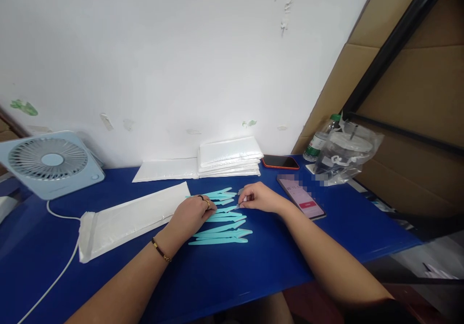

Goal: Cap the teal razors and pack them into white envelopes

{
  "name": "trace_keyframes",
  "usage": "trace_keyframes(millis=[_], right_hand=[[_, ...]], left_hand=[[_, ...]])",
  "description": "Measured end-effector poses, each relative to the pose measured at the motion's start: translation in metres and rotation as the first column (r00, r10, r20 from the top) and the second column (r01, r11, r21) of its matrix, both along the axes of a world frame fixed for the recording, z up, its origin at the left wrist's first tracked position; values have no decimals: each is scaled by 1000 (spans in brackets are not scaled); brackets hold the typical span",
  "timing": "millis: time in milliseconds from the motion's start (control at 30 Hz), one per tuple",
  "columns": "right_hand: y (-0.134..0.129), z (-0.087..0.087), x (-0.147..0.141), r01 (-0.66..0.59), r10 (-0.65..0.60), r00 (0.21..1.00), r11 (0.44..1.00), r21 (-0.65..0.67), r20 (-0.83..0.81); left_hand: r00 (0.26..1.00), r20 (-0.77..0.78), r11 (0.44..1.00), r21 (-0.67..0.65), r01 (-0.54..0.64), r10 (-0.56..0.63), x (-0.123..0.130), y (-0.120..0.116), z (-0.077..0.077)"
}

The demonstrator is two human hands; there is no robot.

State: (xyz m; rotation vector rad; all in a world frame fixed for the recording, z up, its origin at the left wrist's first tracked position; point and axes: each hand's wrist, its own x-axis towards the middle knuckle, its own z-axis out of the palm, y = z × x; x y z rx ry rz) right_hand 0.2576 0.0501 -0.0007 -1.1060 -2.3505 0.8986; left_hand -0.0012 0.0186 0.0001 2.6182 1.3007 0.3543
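Resting left hand (194, 213) over teal eyebrow razors (220, 241) (can't tell if gripping), pinching some pale bit (245, 199) in right hand (259, 197) by their tips.

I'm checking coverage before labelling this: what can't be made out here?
Head view:
Left ends of some turquoise tools: covered by the left hand.
Whether the right hand grips anything: too small, partly hidden by the hand itself.
Lit phone: screen partly pixelated.
Fan: left corner cut by the picture edge.
Bottle label: too small to read.
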Motion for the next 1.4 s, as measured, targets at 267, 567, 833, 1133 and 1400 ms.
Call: trace_keyframes(millis=[267,567,833,1133,1400], right_hand=[[-6,-9,-26,-69,67,998,984,162,16],[0,13,9,158,-159,987,958,238,-17],[8,8,28,89,-112,988,975,202,103],[11,-3,13,43,-94,985,944,328,143],[1,7,-3,259,-295,813,955,-142,-502]], left_hand=[[998,54,999,-33,-30,32,3,4,-7],[997,79,999,29,-13,10,1,-2,4],[999,21,997,-68,39,-38,2,-4,0],[996,-84,1000,9,19,-18,7,-9,4],[959,239,984,-126,-127,154,4,-13,15]])
